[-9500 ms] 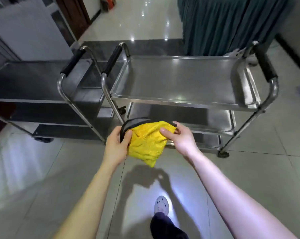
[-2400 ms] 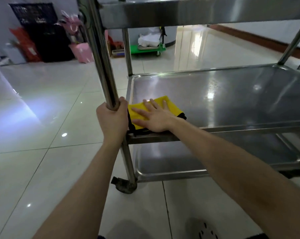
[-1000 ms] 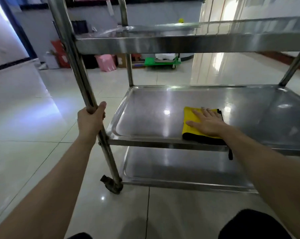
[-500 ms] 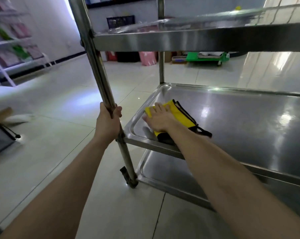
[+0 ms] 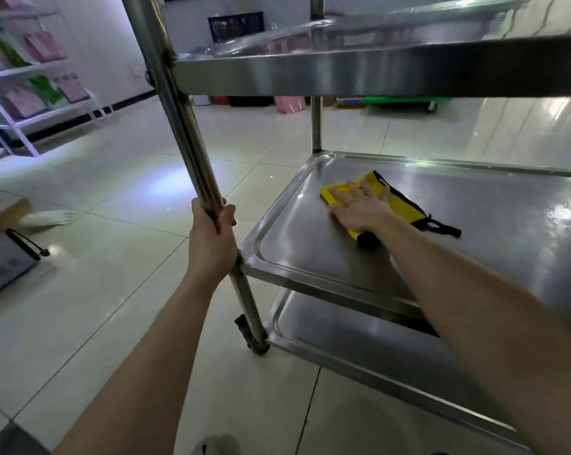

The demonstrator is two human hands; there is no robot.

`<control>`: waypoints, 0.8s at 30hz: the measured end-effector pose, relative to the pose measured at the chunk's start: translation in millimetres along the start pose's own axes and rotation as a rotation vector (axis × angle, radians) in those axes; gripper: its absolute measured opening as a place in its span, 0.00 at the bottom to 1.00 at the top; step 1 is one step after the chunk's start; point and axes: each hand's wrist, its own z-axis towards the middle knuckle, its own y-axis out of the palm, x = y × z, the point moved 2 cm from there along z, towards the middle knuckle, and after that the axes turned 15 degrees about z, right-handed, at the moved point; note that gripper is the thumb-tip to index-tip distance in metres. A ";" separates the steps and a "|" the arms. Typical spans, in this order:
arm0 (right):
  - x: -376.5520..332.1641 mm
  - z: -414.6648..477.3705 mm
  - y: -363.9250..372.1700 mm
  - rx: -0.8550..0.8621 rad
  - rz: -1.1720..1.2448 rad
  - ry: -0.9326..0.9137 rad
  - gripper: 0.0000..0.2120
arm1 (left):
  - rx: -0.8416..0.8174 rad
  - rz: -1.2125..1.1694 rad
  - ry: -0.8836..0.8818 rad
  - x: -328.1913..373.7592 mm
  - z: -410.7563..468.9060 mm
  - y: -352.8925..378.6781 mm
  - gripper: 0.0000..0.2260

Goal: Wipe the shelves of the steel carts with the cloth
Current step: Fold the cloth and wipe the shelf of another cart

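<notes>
A steel cart fills the right half of the view, seen from low down. Its middle shelf (image 5: 494,221) carries a yellow cloth (image 5: 404,206) with black edging, near the shelf's left end. My right hand (image 5: 359,206) lies flat on the cloth with the fingers spread and straight, pressing it to the steel. My left hand (image 5: 212,238) grips the cart's near left post (image 5: 179,116) just above the middle shelf. The top shelf (image 5: 376,72) runs overhead and the bottom shelf (image 5: 359,343) lies below.
A castor (image 5: 251,336) sits at the foot of the gripped post on the glossy tiled floor. A white rack (image 5: 31,93) with pink and green packs stands at the far left. A grey box (image 5: 5,261) lies on the floor at left. A green trolley (image 5: 405,101) stands beyond the cart.
My right hand has slid the cloth away from the shelf's near left corner, further onto the shelf. My left hand keeps its grip on the post.
</notes>
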 end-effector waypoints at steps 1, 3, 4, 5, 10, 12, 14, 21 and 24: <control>-14.1 -0.3 4.9 -0.003 -0.001 -0.022 0.30 | 0.000 -0.007 0.004 -0.9 0.7 0.4 0.05; -50.7 -12.0 22.2 -0.039 -0.024 -0.160 0.30 | 0.000 -0.015 0.019 -3.3 0.5 0.1 0.05; -67.3 -21.9 35.2 -0.066 -0.045 -0.258 0.30 | 0.002 -0.019 0.025 -4.4 0.1 -0.2 0.05; -79.7 -34.4 49.2 -0.094 -0.072 -0.368 0.30 | 0.004 -0.021 0.026 -4.7 -0.4 -0.2 0.05; -69.5 -49.0 42.7 -0.237 -0.054 -0.713 0.32 | 0.000 -0.013 0.022 -0.3 -2.0 -0.4 0.07; -43.5 -18.7 15.1 -0.154 -0.087 -0.572 0.32 | -0.007 -0.002 0.026 -0.2 -0.5 -0.1 0.06; -24.1 5.8 -3.6 -0.089 -0.107 -0.337 0.29 | -0.003 0.009 0.025 -0.9 0.2 -0.4 0.06; -57.8 -64.1 34.7 -0.180 -0.080 -0.587 0.28 | 0.020 0.026 0.032 -6.0 0.9 -0.9 0.07; -39.5 -105.7 32.5 -0.279 -0.081 -0.715 0.28 | 0.036 0.013 0.004 -4.9 -0.6 -1.7 0.07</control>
